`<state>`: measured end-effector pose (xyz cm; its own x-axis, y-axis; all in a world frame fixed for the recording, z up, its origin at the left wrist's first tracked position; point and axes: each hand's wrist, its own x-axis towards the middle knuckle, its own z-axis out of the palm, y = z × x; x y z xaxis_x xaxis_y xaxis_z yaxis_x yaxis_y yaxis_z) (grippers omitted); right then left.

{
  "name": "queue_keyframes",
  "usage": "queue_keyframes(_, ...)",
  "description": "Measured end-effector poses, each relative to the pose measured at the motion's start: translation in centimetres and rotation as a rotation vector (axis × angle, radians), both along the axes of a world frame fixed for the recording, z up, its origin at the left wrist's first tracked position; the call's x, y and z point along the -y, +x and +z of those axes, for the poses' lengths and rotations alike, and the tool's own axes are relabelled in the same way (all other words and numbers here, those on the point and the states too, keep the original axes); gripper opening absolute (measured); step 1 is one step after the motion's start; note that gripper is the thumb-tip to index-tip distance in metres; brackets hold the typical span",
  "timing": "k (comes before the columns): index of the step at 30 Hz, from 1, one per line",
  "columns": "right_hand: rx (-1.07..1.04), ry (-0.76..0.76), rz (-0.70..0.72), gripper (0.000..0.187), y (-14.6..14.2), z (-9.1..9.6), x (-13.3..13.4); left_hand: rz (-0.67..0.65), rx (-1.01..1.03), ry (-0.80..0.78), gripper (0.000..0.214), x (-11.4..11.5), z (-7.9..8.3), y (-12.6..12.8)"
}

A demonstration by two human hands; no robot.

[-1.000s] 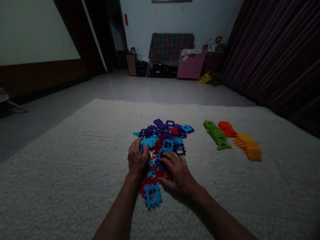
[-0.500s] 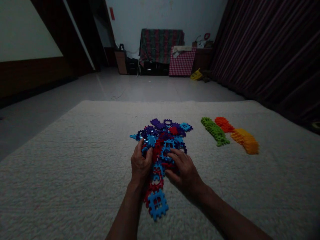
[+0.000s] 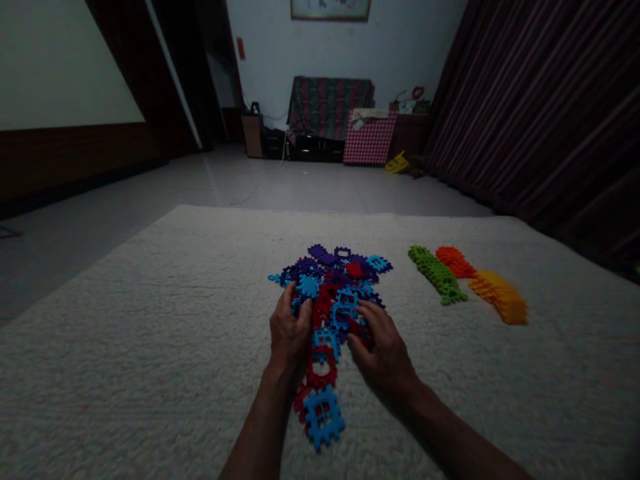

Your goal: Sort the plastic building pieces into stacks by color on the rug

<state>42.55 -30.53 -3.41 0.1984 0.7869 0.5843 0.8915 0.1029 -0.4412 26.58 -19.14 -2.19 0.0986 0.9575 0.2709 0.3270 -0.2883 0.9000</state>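
Note:
A heap of toothed plastic building tiles in purple, red and light blue lies on the pale mat (image 3: pixel 150 347). My left hand (image 3: pixel 290 327) is at the heap's left side, thumb and fingers closed around the edge of a light blue tile (image 3: pixel 309 287). On the other side, my right hand (image 3: pixel 385 343) has its fingers and thumb apart, beside a red tile (image 3: pixel 361 331) and a blue window-shaped tile (image 3: pixel 345 310). A row of red and blue tiles runs toward me, ending in a blue window tile (image 3: pixel 324 417). My hands partly hide the heap.
Right of the heap lie a green row of tiles (image 3: pixel 436 273), an orange-red stack (image 3: pixel 455 262) and a yellow-orange stack (image 3: pixel 500 297). Beyond the mat are a tiled floor (image 3: pixel 310 190), a cloth-covered cabinet (image 3: pixel 330 110) and a dark curtain (image 3: pixel 525 113).
The view has tilted up and shifted slightly, so the scene sits lower and farther right. My right hand's fingers have drawn slightly off the blue tiles; my left hand stays at the heap.

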Motion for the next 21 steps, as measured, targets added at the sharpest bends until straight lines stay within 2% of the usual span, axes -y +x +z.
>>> queue_keyframes(2, 0.003, 0.035, -0.013, 0.043, 0.1, 0.1, -0.1, -0.016, 0.004, -0.008, 0.049, 0.0, 0.0, 0.0)
queue_keyframes(4, 0.034, 0.083, 0.032, 0.042, 0.2, 0.6, 0.1, -0.036, 0.043, -0.024, 0.046, -0.2, -0.2, 0.1)
queue_keyframes(6, 0.073, 0.125, 0.187, 0.041, 0.0, 1.3, 0.5, -0.042, 0.123, -0.059, 0.043, -0.4, -0.4, 0.1)
queue_keyframes(8, 0.100, 0.114, 0.418, 0.039, -0.6, 2.1, 1.0, -0.027, 0.220, -0.097, 0.043, -0.6, -0.5, 0.2)
queue_keyframes(10, 0.112, 0.045, 0.620, 0.039, -1.5, 2.8, 1.5, -0.017, 0.302, -0.123, 0.045, -0.7, -0.5, 0.3)
queue_keyframes(12, 0.125, -0.053, 0.736, 0.044, -2.5, 3.1, 1.8, -0.031, 0.353, -0.142, 0.048, -0.7, -0.5, 0.3)
queue_keyframes(14, 0.138, -0.143, 0.769, 0.051, -3.3, 3.1, 1.9, -0.059, 0.375, -0.163, 0.051, -0.7, -0.3, 0.3)
queue_keyframes(21, 0.095, -0.314, 0.721, 0.068, -4.6, 1.8, 1.7, -0.170, 0.393, -0.190, 0.056, -0.9, -0.8, 0.2)
